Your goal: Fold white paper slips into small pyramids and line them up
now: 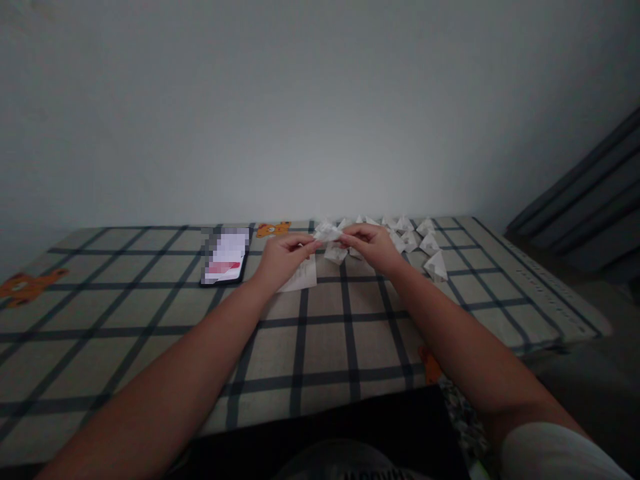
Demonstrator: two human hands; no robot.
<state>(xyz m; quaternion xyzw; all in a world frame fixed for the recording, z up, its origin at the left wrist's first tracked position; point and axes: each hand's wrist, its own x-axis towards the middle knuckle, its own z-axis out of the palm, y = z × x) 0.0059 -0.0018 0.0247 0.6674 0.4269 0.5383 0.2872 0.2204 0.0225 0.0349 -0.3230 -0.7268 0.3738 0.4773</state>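
Between my two hands is a small piece of folded white paper (328, 232), raised a little above the table. My left hand (286, 259) pinches its left end with thumb and fingers. On the opposite end, my right hand (371, 245) has a similar pinch. Behind and to the right stand several folded white paper pieces (436, 266) with pointed, pyramid-like tops, some partly hidden by my right hand. Beneath my left hand lies a flat sheet of white paper (303, 277), partly covered by the hand.
A smartphone (225, 257) with a lit, partly blurred screen lies left of my left hand. The table wears a checked cloth (320, 347) with orange bear prints. A plain wall (320, 107) rises behind the table, and a grey curtain (585, 180) hangs at the right.
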